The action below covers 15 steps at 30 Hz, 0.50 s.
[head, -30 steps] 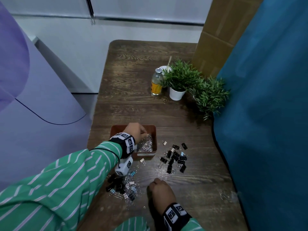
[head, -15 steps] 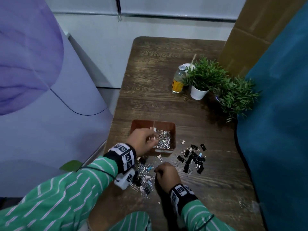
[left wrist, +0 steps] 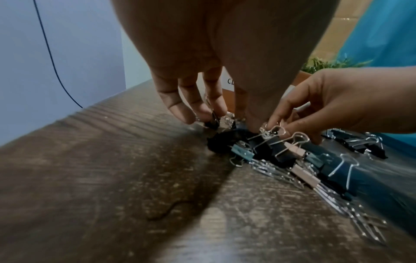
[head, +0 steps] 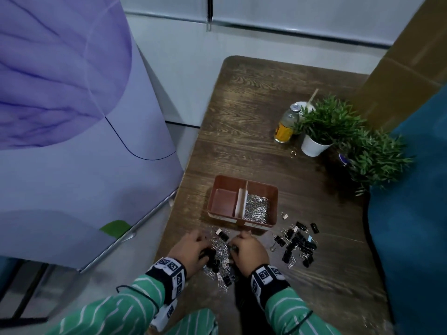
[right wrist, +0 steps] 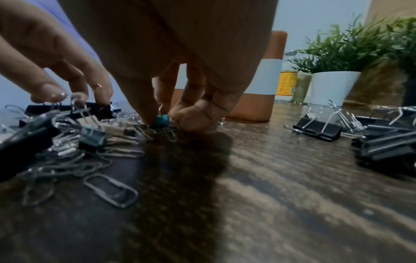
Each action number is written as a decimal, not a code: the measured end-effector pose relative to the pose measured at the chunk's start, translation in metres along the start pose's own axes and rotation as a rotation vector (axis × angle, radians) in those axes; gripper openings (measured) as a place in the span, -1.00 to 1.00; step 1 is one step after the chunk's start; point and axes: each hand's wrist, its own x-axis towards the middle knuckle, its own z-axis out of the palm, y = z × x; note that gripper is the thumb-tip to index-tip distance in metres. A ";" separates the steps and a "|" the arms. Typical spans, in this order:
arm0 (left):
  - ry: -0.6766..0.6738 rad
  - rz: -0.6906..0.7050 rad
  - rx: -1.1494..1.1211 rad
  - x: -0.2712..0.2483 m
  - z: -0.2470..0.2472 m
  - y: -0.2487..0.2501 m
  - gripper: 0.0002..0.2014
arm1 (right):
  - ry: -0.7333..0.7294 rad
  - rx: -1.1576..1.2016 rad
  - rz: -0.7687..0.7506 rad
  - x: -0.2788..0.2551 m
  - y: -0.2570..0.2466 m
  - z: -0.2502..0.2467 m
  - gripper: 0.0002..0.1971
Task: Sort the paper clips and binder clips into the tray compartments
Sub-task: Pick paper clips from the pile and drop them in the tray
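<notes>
A brown two-compartment tray (head: 243, 181) stands mid-table; its right compartment holds silver paper clips (head: 256, 209) and the left one (head: 222, 201) is bare. In front of it lies a mixed pile of paper clips and binder clips (head: 219, 258). Both hands dig into this pile. My left hand (head: 192, 249) pinches a small black binder clip (left wrist: 212, 121) at the pile's far edge. My right hand (head: 248, 250) pinches a small teal binder clip (right wrist: 162, 120) between thumb and finger. A separate heap of black binder clips (head: 297, 245) lies to the right.
A yellow-labelled bottle (head: 285, 126), a white potted plant (head: 314, 146) and a second plant (head: 377, 155) stand at the back right. A blue fabric surface (head: 411, 213) borders the table's right edge, and a purple panel (head: 72, 117) rises to the left.
My left hand has come back from the tray to the mixed pile. My right hand has moved forward into the same pile. The tray's left compartment is now uncovered.
</notes>
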 end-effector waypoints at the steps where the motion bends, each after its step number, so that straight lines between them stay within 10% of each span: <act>1: -0.010 -0.001 0.004 0.001 0.001 0.000 -0.58 | -0.004 0.009 -0.013 0.001 0.000 0.001 -0.74; 7: -0.020 0.023 0.020 0.000 -0.001 0.001 -0.76 | 0.138 0.165 0.109 -0.010 0.017 -0.012 -0.98; 15: -0.014 0.102 0.181 0.001 -0.032 0.014 -0.69 | 0.272 0.170 0.401 -0.044 0.056 -0.012 -0.83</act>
